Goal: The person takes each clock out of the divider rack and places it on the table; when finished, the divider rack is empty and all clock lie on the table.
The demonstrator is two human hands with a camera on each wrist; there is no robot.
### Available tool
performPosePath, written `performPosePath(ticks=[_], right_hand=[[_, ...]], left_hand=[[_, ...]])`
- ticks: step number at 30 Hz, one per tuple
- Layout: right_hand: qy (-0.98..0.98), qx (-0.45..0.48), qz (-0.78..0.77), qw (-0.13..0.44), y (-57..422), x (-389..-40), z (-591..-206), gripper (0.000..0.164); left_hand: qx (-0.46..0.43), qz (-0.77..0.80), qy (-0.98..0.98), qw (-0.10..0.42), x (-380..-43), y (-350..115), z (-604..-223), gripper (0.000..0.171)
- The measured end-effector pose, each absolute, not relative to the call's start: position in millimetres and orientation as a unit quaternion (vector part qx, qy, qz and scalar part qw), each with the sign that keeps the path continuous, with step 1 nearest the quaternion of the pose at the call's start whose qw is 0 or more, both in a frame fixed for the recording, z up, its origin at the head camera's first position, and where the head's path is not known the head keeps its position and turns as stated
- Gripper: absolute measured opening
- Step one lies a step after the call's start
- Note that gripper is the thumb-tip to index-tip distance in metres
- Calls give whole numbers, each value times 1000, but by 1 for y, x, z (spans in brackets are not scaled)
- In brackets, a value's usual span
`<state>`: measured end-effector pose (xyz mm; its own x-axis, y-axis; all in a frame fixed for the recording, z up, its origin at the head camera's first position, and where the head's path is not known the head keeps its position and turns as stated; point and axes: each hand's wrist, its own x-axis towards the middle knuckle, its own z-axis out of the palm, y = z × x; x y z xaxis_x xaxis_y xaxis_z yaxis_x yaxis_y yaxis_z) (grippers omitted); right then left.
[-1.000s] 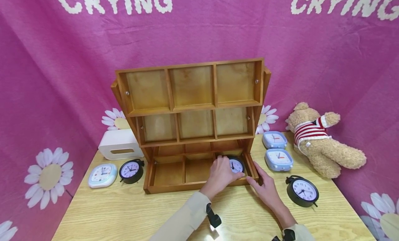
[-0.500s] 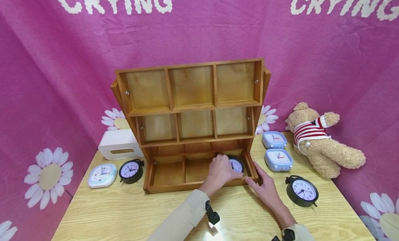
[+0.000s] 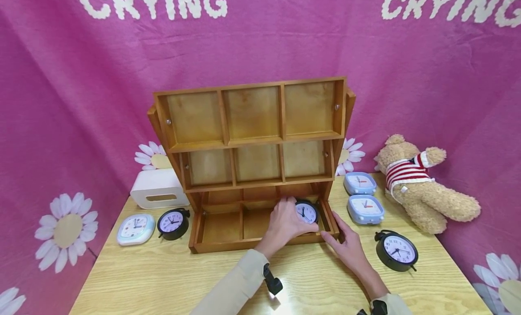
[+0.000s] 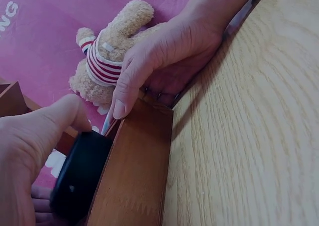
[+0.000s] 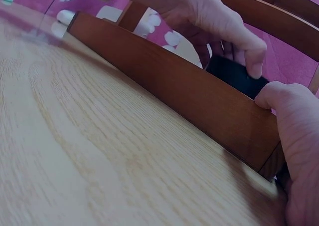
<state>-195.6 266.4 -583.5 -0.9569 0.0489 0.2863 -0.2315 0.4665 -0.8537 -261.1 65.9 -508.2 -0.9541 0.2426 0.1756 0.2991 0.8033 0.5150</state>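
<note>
A round black alarm clock (image 3: 306,212) with a white dial is in the bottom right compartment of the tiered wooden rack (image 3: 215,248). My left hand (image 3: 285,224) grips it, thumb at its near edge and fingers at its far left side. In the left wrist view the black clock body (image 4: 82,173) rises above the rack's front board. My right hand (image 3: 345,245) holds the rack's front right corner. Its thumb lies at the top of the front board in the right wrist view, close to the clock; its other fingers are partly hidden.
Two blue clocks (image 3: 365,209) and a black alarm clock (image 3: 396,250) are on the right, beside a teddy bear (image 3: 419,183). Leftward stand a white clock (image 3: 135,229), another black alarm clock (image 3: 172,223) and a white box (image 3: 158,188). A pink curtain (image 3: 252,48) hangs behind.
My left hand and the black alarm clock have risen slightly in the compartment, and more of the dial shows. The right hand keeps its place on the corner.
</note>
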Motion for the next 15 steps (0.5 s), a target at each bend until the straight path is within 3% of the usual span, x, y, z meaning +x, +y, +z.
performPosePath(ticks=[15], right_hand=[[-841, 54, 519, 144, 266, -194, -581, 73]], left_hand=[[-127, -347, -925, 90, -241, 45, -484, 89]])
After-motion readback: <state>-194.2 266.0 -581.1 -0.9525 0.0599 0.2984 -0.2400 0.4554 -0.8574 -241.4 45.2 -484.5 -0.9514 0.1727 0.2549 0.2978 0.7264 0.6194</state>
